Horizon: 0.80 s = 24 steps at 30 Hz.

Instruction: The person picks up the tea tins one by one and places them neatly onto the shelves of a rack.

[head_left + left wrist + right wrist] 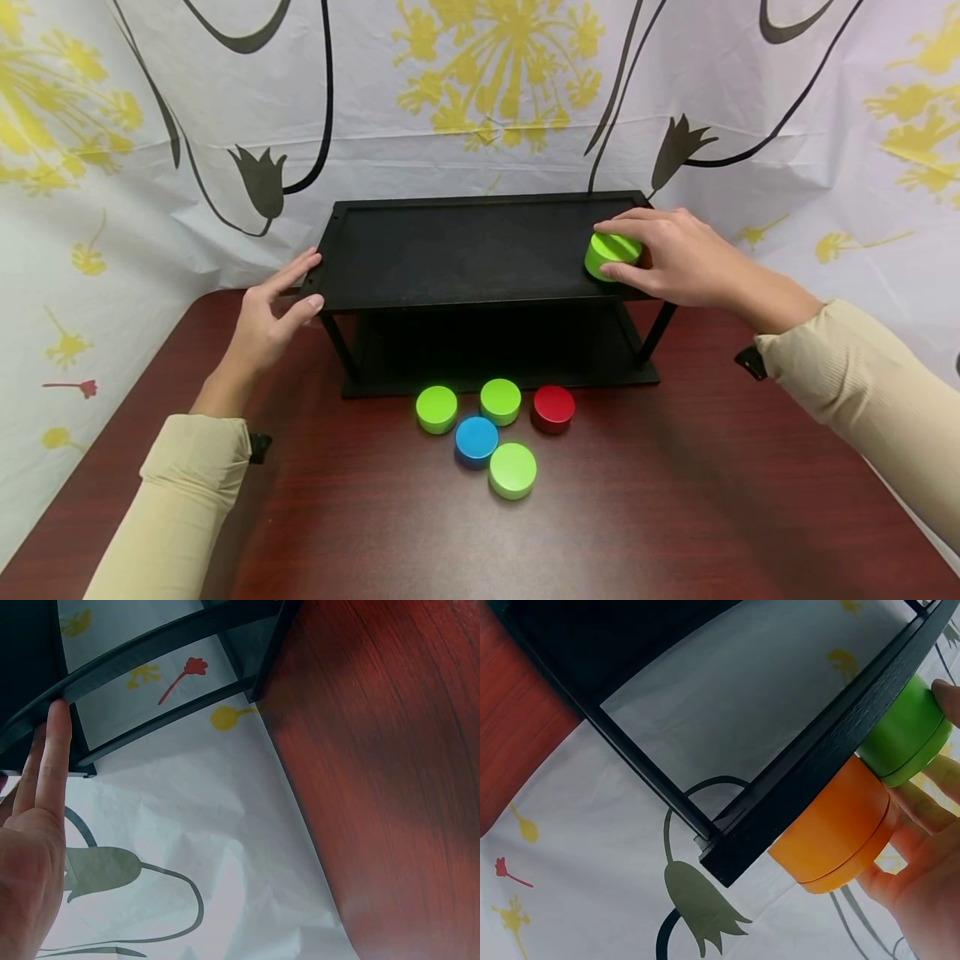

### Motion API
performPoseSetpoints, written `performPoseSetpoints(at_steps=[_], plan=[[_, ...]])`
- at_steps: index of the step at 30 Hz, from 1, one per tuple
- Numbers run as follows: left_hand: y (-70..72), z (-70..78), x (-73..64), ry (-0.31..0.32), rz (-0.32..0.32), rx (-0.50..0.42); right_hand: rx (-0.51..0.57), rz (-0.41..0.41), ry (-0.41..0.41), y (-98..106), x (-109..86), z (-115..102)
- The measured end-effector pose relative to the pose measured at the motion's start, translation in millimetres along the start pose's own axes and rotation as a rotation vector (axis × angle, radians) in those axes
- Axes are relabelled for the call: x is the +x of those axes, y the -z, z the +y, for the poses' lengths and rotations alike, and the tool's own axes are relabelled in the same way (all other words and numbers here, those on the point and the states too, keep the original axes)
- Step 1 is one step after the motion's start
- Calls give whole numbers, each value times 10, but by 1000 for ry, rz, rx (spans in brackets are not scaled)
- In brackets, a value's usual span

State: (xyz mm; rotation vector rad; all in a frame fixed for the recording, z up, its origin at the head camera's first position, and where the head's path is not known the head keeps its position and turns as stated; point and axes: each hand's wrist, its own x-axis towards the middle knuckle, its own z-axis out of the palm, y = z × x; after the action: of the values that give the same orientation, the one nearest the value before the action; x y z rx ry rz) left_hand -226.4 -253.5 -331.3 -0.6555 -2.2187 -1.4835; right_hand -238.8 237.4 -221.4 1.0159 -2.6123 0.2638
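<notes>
A two-tier black shelf rack (465, 250) stands on the table. My right hand (675, 254) holds a green round lidded tin (613, 257) at the right end of its upper tier, thumb on the near side and fingers on the far side. In the right wrist view an orange round tin (836, 825) sits beside the green one on the same tier, under my palm; in the head view my hand hides it. My left hand (273, 308) rests against the rack's left end, its straight fingers (56, 754) touching the edge of the upper tier.
In front of the rack lie several round tins on the dark red wooden table (360, 517): green tins (437, 408), a blue tin (476, 440) and a red tin (553, 408). A white patterned cloth (480, 100) hangs behind and at the sides.
</notes>
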Motion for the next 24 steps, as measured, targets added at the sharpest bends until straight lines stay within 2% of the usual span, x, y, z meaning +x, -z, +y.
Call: performPoseSetpoints(at_steps=[24], plan=[[1,-7,-1,4,1,-4,-8,17,24,-23,3,33]])
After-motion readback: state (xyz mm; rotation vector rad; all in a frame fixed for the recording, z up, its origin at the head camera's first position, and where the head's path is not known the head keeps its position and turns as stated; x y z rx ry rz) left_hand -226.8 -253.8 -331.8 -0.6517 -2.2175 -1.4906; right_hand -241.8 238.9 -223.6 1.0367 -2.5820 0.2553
